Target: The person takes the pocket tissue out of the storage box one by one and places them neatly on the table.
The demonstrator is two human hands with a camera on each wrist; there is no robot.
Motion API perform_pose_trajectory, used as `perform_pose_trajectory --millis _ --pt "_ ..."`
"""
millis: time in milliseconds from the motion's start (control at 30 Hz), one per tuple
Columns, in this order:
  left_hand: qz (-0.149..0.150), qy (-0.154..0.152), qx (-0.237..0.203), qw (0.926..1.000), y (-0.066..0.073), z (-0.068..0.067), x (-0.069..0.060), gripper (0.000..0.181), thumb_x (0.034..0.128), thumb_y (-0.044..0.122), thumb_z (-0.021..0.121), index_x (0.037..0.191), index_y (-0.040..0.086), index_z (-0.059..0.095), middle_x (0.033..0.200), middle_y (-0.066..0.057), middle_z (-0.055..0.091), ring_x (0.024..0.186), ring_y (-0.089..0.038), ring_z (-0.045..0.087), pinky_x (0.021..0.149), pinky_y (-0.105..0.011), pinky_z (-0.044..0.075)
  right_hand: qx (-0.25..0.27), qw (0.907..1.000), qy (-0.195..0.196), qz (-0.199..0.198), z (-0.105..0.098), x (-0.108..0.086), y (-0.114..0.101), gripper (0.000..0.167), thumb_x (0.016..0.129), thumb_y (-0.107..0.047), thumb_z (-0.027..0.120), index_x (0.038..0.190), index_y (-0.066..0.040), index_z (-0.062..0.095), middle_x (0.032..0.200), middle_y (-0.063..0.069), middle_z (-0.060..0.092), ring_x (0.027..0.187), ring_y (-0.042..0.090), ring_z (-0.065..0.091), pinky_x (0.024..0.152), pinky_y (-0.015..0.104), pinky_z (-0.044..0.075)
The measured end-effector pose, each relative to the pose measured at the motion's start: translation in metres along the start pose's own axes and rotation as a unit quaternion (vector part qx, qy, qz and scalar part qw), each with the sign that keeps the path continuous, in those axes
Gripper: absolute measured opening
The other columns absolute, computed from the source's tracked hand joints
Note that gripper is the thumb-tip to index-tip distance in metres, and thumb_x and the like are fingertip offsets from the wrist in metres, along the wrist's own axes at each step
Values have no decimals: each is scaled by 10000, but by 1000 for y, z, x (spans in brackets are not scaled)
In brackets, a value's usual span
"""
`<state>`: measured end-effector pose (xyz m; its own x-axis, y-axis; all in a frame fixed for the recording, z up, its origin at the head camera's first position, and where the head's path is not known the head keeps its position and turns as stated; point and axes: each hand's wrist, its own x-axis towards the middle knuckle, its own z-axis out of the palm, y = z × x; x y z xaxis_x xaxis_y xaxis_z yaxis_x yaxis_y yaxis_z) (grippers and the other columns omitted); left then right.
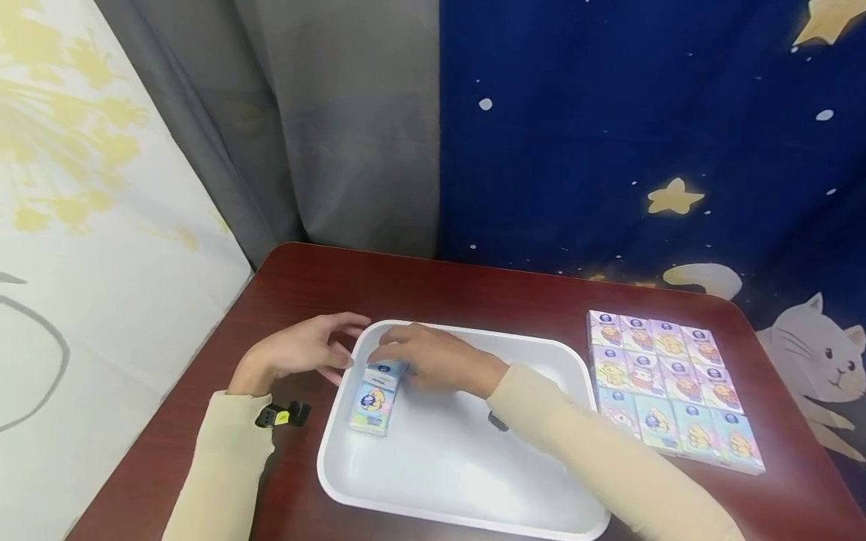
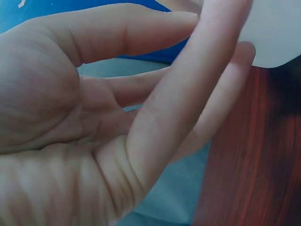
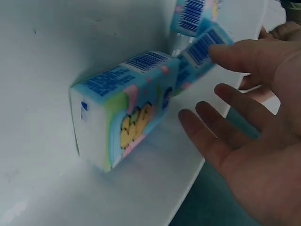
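Observation:
In the head view, my right hand (image 1: 433, 357) reaches into the white tray (image 1: 467, 466) at its upper left corner. Light blue tissue packs with a yellow cartoon figure lie there: a near one (image 1: 370, 406) by the left wall and another (image 1: 387, 368) partly hidden under the fingers. The right wrist view has the near tissue pack (image 3: 127, 103) standing off from my spread fingers. My thumb is at a second tissue pack (image 3: 202, 54), and a third one (image 3: 190, 16) shows behind. My left hand (image 1: 304, 346) is at the tray's left rim, its fingers loosely bent and holding nothing.
Right of the tray, rows of tissue packs (image 1: 666, 383) in purple, pink and blue lie side by side on the dark red table (image 1: 433, 289). A grey curtain (image 1: 358, 135) and a blue starred curtain (image 1: 575, 150) hang behind the table. A white patterned sheet (image 1: 101, 300) stands at left.

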<state>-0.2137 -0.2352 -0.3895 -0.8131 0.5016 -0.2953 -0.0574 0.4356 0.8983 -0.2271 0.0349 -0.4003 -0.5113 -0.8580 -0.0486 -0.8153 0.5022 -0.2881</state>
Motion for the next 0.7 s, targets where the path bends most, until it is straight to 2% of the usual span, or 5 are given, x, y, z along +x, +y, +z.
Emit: perform_pose_trajectory --millis 133,233,467,700 --pt "-7 -4 62 10000 -1 1 4 685 993 -42 702 1617 -56 418 1466 -282 590 1084 -360 780 817 -483 675 -373 9993 -92 -35 7 5 -2 650 1015 -58 758 1582 -339 612 1639 -37 540 1534 171 459 1199 347 460" --pt "8 -7 104 9999 -2 1 6 687 987 -44 714 1611 -58 428 1451 -279 596 1076 -359 779 805 -486 677 -478 9988 -110 0 12 8 -3 653 1010 -71 773 1581 -343 610 1624 -43 550 1510 176 478 1205 364 457" --pt "5 -31 135 9999 -2 2 9 695 975 -51 722 1606 -70 430 1442 -282 593 1060 -350 781 794 -488 678 -577 9982 -132 90 18 10 -4 624 992 -103 813 1545 -334 638 1551 -61 604 1398 198 538 1191 405 479" --pt "32 -50 102 9999 -8 -2 10 707 983 -38 724 1619 -61 415 1460 -280 585 1066 -356 779 794 -487 678 -490 9987 -65 111 12 8 1 630 969 -164 855 1539 -321 636 1573 -91 602 1433 191 519 1149 371 508"
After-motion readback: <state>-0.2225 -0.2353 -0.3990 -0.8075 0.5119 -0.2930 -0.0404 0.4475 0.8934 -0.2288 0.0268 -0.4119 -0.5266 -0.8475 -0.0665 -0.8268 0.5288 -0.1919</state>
